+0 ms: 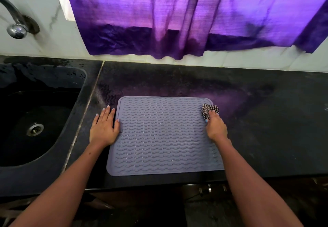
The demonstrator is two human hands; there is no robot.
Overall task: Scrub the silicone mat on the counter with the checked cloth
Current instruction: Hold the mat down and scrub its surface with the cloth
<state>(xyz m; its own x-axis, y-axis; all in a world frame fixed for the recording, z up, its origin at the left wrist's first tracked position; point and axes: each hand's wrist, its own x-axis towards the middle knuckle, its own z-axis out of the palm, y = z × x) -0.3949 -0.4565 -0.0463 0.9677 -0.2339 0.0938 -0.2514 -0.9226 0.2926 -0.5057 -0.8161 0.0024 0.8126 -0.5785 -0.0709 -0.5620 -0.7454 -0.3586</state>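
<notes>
here we are at the dark counter (248,120), and the grey silicone mat (163,136) lies flat in front of us, its near edge close to the counter's front lip, the sink (35,120) off to its left. our left hand (103,129) lies flat with straight fingers on the counter just beside the mat's left edge, the thumb reaching over onto the mat, so we judge it is pinning the mat in place. that hand holds nothing.

over on the far right corner, our right hand (215,127) has its fingers curled round the bunched checked cloth (209,110) and presses it down on the mat right at the rim. the cloth is touching the mat, part of it spilling toward the counter just past the corner.

how far along are we? hard to call. the wavy ridges look the same all over, no suds, no visible wet streaks, no dirt we can pick out, so the pictures don't say which parts have been scrubbed. with the cloth up at one corner, we judge that the middle, the left side and the whole near half remain to be covered, or covered again. behind it all hangs a purple curtain (177,13), and a tap (16,22) sits above the sink.
</notes>
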